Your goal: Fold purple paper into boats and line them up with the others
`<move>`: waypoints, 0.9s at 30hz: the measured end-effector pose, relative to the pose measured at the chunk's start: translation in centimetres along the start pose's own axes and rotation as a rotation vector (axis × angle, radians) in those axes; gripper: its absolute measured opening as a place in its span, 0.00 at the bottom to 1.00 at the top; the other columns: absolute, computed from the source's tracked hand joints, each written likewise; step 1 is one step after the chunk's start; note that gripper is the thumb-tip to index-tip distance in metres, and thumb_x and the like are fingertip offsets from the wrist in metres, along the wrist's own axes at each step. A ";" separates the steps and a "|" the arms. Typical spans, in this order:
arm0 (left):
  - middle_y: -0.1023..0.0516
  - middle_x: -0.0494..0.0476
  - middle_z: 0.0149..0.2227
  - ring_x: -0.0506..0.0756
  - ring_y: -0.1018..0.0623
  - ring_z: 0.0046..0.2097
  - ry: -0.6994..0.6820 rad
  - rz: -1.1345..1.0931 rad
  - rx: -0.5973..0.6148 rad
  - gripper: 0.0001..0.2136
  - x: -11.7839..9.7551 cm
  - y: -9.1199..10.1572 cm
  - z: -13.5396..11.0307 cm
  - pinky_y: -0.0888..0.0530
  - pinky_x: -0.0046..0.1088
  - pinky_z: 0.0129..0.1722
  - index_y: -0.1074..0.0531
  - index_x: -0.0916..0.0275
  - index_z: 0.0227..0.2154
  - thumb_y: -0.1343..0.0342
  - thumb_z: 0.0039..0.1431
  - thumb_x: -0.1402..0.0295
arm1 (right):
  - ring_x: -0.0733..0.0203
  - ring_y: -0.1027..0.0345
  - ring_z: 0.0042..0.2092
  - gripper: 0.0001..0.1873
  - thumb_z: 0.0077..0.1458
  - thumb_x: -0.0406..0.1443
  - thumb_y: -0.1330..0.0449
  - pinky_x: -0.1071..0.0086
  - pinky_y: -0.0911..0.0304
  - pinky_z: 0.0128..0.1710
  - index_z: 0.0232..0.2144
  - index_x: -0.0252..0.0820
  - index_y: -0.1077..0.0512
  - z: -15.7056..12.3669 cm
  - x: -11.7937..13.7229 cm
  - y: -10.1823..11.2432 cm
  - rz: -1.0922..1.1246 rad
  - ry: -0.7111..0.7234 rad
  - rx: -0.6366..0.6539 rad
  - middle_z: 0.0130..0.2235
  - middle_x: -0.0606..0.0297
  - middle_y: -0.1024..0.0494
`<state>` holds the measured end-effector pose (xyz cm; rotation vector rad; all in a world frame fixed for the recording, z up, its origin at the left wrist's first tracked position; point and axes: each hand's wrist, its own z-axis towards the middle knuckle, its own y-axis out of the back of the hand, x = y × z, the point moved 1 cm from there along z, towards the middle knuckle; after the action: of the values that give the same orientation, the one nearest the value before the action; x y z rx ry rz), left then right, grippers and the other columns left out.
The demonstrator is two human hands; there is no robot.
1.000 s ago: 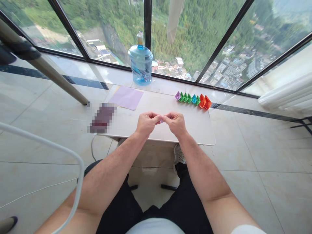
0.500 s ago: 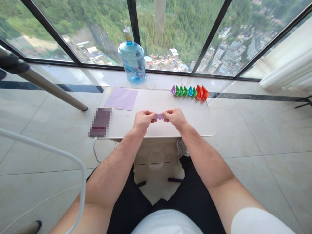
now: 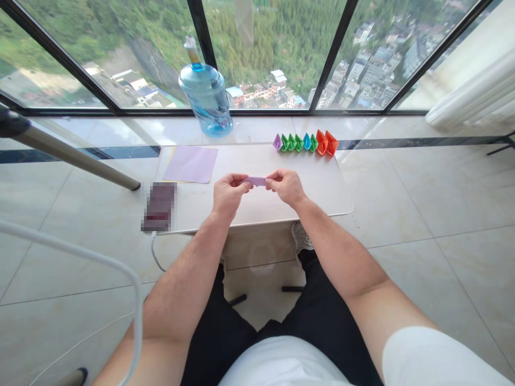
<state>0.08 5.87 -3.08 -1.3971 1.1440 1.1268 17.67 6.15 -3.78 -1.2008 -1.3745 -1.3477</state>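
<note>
My left hand (image 3: 227, 192) and my right hand (image 3: 285, 185) each pinch one end of a small folded lilac paper piece (image 3: 256, 181), held just above the small white table (image 3: 322, 187). A row of folded paper boats (image 3: 306, 142), one lilac, several green, one blue and two orange, stands at the table's far right edge. A stack of flat paper sheets with a lilac one on top (image 3: 191, 164) lies at the far left.
A blurred dark object (image 3: 160, 206) lies at the table's left front corner with a cable below it. A blue water jug (image 3: 206, 96) stands on the window ledge. A metal pole (image 3: 68, 154) slants at the left. Tiled floor surrounds the table.
My hands have drawn apart, so the lilac paper shows as a longer strip between them. The view has shifted, tilting down and to the right.
</note>
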 end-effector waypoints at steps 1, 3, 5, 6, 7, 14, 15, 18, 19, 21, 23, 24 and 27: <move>0.20 0.53 0.27 0.52 0.22 0.29 -0.004 0.010 0.017 0.13 0.0 0.0 0.0 0.27 0.28 0.32 0.21 0.65 0.32 0.31 0.39 0.69 | 0.64 0.27 0.28 0.03 0.50 0.34 0.34 0.72 0.35 0.29 0.29 0.40 0.23 0.0 0.0 0.1 -0.010 0.022 -0.003 0.24 0.66 0.20; 0.21 0.52 0.27 0.51 0.24 0.28 -0.007 0.030 0.049 0.14 0.0 0.0 0.1 0.29 0.27 0.29 0.21 0.64 0.32 0.30 0.39 0.68 | 0.64 0.28 0.27 0.03 0.49 0.34 0.33 0.72 0.35 0.29 0.28 0.40 0.23 -0.1 0.2 0.2 -0.028 0.058 0.001 0.25 0.67 0.20; 0.21 0.52 0.27 0.50 0.25 0.28 -0.022 0.041 0.070 0.13 0.0 0.0 0.2 0.30 0.26 0.28 0.20 0.63 0.31 0.29 0.39 0.66 | 0.64 0.28 0.28 0.05 0.49 0.36 0.33 0.71 0.35 0.29 0.28 0.40 0.23 -0.3 0.4 0.1 -0.042 0.083 0.005 0.26 0.66 0.19; 0.21 0.52 0.27 0.50 0.25 0.28 -0.032 0.044 0.075 0.12 0.0 0.0 0.2 0.30 0.26 0.29 0.20 0.63 0.30 0.29 0.40 0.65 | 0.63 0.27 0.29 0.06 0.49 0.37 0.32 0.70 0.34 0.30 0.28 0.41 0.22 -0.4 0.6 0.1 -0.044 0.091 0.010 0.27 0.65 0.19; 0.20 0.53 0.27 0.50 0.25 0.29 -0.038 0.048 0.081 0.12 0.0 0.0 0.2 0.29 0.27 0.29 0.20 0.63 0.29 0.29 0.40 0.64 | 0.62 0.26 0.30 0.07 0.49 0.39 0.32 0.69 0.33 0.32 0.29 0.41 0.22 -0.5 0.7 0.0 -0.043 0.098 0.019 0.28 0.64 0.18; 0.18 0.56 0.30 0.53 0.22 0.33 0.007 0.056 0.097 0.16 -0.1 -0.6 -0.2 0.26 0.31 0.38 0.19 0.64 0.29 0.26 0.37 0.61 | 0.60 0.25 0.36 0.11 0.53 0.44 0.33 0.68 0.32 0.39 0.31 0.43 0.19 -0.9 1.2 -0.6 -0.117 0.193 0.062 0.32 0.64 0.16; 0.18 0.56 0.29 0.53 0.23 0.33 0.000 0.064 0.088 0.16 -0.1 -0.6 -0.3 0.26 0.30 0.37 0.19 0.64 0.27 0.25 0.36 0.61 | 0.60 0.25 0.35 0.10 0.54 0.43 0.34 0.68 0.33 0.38 0.30 0.43 0.18 -1.0 1.2 -0.7 -0.147 0.217 0.055 0.32 0.65 0.17; 0.20 0.54 0.26 0.52 0.24 0.30 -0.024 0.076 0.060 0.14 -0.2 -0.7 -0.4 0.28 0.29 0.34 0.21 0.64 0.23 0.25 0.36 0.62 | 0.62 0.28 0.32 0.09 0.56 0.40 0.36 0.69 0.35 0.36 0.28 0.43 0.19 -1.4 1.4 -1.0 -0.236 0.284 0.025 0.29 0.66 0.18; 0.20 0.54 0.26 0.52 0.24 0.30 -0.027 0.070 0.055 0.14 -0.2 -0.7 -0.5 0.28 0.29 0.34 0.21 0.64 0.22 0.25 0.35 0.62 | 0.62 0.29 0.32 0.09 0.56 0.39 0.36 0.68 0.36 0.36 0.28 0.43 0.19 -1.5 1.4 -1.1 -0.254 0.295 0.013 0.28 0.66 0.19; 0.20 0.54 0.25 0.51 0.25 0.29 -0.025 0.060 0.052 0.13 -0.3 -0.6 -0.5 0.28 0.29 0.34 0.22 0.63 0.22 0.25 0.35 0.63 | 0.61 0.28 0.32 0.09 0.56 0.40 0.36 0.68 0.36 0.35 0.27 0.43 0.19 -1.6 1.5 -1.3 -0.250 0.289 -0.003 0.28 0.66 0.19; 0.21 0.53 0.24 0.51 0.25 0.28 -0.024 0.058 0.049 0.12 -0.4 -0.5 -0.4 0.28 0.29 0.33 0.21 0.63 0.23 0.26 0.37 0.64 | 0.60 0.27 0.33 0.09 0.56 0.42 0.35 0.68 0.34 0.36 0.29 0.43 0.19 -1.6 1.6 -1.4 -0.200 0.257 -0.012 0.29 0.65 0.18; 0.21 0.53 0.24 0.51 0.25 0.28 -0.029 0.054 0.044 0.12 -0.5 -0.4 -0.3 0.29 0.29 0.32 0.21 0.63 0.24 0.27 0.38 0.64 | 0.60 0.26 0.34 0.09 0.55 0.42 0.34 0.67 0.33 0.37 0.30 0.43 0.19 -1.5 1.6 -1.3 -0.165 0.237 -0.012 0.30 0.64 0.18; 0.20 0.54 0.27 0.51 0.24 0.30 -0.055 0.018 0.032 0.10 -0.6 -0.1 0.0 0.28 0.29 0.34 0.20 0.62 0.26 0.28 0.39 0.65 | 0.58 0.24 0.37 0.10 0.53 0.43 0.33 0.66 0.30 0.41 0.33 0.43 0.19 -1.3 1.5 -1.1 -0.079 0.196 -0.005 0.34 0.63 0.16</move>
<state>0.07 5.94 -2.49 -1.3252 1.1327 1.1481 16.23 4.97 -2.41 -0.9977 -1.2901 -1.4835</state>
